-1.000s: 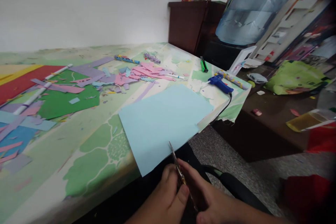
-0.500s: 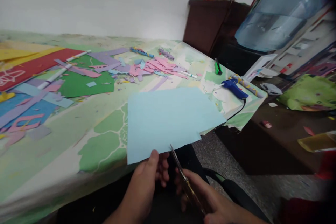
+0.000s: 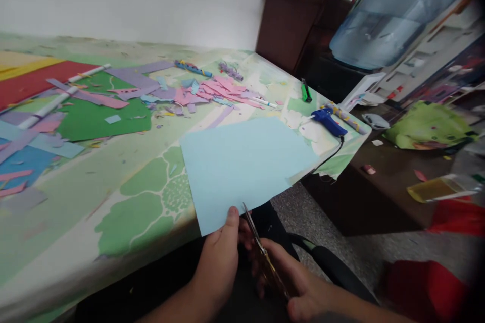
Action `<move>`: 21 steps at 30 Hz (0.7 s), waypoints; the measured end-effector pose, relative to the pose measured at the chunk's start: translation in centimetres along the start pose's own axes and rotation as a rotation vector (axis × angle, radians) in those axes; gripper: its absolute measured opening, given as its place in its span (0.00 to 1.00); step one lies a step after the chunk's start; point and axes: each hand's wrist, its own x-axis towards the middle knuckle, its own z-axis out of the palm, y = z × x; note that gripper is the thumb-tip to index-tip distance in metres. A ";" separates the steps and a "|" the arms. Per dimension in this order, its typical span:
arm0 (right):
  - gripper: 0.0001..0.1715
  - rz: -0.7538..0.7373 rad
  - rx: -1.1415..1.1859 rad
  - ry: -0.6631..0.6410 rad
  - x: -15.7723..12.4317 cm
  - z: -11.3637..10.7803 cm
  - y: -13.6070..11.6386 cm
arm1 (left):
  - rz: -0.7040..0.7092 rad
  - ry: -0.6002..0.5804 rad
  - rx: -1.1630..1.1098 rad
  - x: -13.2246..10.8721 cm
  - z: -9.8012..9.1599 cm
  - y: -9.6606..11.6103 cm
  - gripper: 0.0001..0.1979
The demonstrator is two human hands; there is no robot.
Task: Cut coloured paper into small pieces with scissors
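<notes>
A sheet of light blue paper (image 3: 242, 161) lies on the table and juts over its front edge. My left hand (image 3: 223, 247) pinches the near edge of the sheet, thumb on top and fingers underneath. In my right hand (image 3: 291, 277) is a pair of scissors (image 3: 261, 247), whose blades point up and away from me. Their tips touch or overlap the near edge of the paper, just right of my left thumb. Whether the blades are parted I cannot make out. The right part of that edge looks uneven.
Pink and purple paper scraps (image 3: 220, 91) lie behind the sheet. Green paper (image 3: 106, 116) and a white rolled stick (image 3: 49, 106) are on the left. A blue glue gun (image 3: 329, 122), its cord and a green cutter (image 3: 306, 92) sit right. A water bottle (image 3: 379, 30) stands beyond.
The blue sheet has turned slightly and its near left corner has shifted right. My left hand has moved a little right with it. The camera view has swung slightly right.
</notes>
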 end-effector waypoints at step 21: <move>0.51 -0.009 -0.075 0.053 -0.5 0.9 0.7 | 0.106 0.012 -0.049 -0.3 1.5 0.1 0.20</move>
